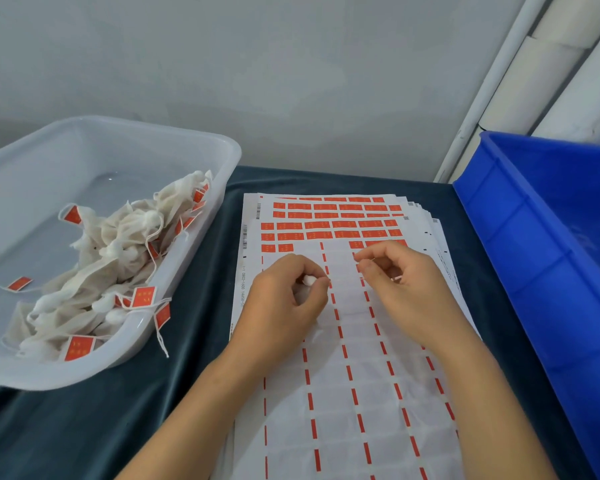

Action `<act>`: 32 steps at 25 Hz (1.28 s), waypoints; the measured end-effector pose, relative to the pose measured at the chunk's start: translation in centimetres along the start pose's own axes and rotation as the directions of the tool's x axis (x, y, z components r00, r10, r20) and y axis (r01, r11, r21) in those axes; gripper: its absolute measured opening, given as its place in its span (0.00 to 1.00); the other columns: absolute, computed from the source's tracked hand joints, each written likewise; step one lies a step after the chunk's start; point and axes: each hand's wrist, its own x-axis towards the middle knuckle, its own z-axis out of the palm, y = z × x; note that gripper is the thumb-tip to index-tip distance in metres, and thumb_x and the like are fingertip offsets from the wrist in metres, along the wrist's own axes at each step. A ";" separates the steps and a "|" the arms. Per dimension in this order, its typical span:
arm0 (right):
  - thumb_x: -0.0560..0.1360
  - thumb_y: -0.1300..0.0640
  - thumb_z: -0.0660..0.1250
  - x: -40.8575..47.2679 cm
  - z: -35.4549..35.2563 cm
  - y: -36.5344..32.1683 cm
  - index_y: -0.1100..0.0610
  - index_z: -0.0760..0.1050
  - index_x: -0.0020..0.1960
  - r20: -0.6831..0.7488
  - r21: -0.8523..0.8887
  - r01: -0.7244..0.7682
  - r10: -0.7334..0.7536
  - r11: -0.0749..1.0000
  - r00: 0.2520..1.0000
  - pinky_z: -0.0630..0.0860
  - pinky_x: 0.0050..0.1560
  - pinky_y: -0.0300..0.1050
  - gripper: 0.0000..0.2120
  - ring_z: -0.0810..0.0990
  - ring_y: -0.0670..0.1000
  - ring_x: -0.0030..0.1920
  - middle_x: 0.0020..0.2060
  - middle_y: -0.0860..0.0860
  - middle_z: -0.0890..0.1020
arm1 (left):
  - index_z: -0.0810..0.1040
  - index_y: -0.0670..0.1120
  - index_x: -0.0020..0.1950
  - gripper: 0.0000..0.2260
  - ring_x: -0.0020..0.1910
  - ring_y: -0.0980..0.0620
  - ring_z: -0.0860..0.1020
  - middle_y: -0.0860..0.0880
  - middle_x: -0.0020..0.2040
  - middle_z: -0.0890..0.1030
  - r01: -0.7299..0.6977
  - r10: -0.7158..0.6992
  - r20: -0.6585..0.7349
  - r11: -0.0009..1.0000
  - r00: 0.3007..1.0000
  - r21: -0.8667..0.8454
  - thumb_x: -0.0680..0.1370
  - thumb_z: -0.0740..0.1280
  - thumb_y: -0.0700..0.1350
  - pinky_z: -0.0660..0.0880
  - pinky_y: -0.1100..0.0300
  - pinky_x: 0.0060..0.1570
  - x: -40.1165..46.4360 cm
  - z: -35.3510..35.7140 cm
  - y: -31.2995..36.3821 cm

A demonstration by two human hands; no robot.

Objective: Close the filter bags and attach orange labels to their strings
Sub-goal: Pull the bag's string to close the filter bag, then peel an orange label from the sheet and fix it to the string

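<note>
While most of the filter bag (309,280) stays hidden inside the curled fingers of the left hand (286,299), only a small white bunched tip shows over the label sheets (354,341) on the dark cloth (84,427). The right hand (399,285) pinches thumb to forefinger just beside it; whether a string runs between them is too faint to tell. Finished bags with orange labels (144,296) lie heaped in the clear tub (201,244) at left, and a blue bin (534,254) is cut off at right.

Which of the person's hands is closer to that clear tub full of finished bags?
Left. The left hand is over the label sheet, just right of the clear tub, and pinches a filter bag. The right hand is farther right, toward the blue crate.
</note>
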 end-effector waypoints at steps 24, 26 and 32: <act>0.78 0.37 0.67 5.9 6.3 -0.1 0.52 0.83 0.58 -0.439 -0.440 -0.323 0.113 0.838 0.891 0.80 0.49 0.48 0.20 0.83 0.53 0.48 0.53 0.50 0.86 | 0.78 0.60 0.47 0.05 0.41 0.64 0.80 0.62 0.39 0.79 0.034 -0.031 0.052 0.998 0.998 -0.061 0.83 0.68 0.53 0.73 0.75 0.36 0.2 0.0 -0.1; 0.78 0.37 0.67 5.9 5.9 0.1 0.51 0.84 0.54 -0.441 -0.374 -0.315 0.132 0.872 0.888 0.80 0.50 0.49 0.18 0.82 0.52 0.47 0.51 0.49 0.86 | 0.78 0.60 0.47 0.05 0.43 0.65 0.79 0.62 0.40 0.80 0.038 -0.035 0.052 0.997 0.998 -0.061 0.83 0.68 0.53 0.73 0.76 0.36 0.2 0.0 -0.2; 0.78 0.39 0.67 5.9 6.2 -0.2 0.51 0.84 0.52 -0.453 -0.364 -0.321 0.135 0.874 0.881 0.82 0.54 0.53 0.17 0.82 0.52 0.46 0.50 0.49 0.86 | 0.77 0.61 0.47 0.05 0.44 0.64 0.80 0.62 0.42 0.80 0.043 -0.041 0.050 0.998 0.998 -0.050 0.83 0.68 0.53 0.74 0.75 0.36 0.3 0.2 -0.2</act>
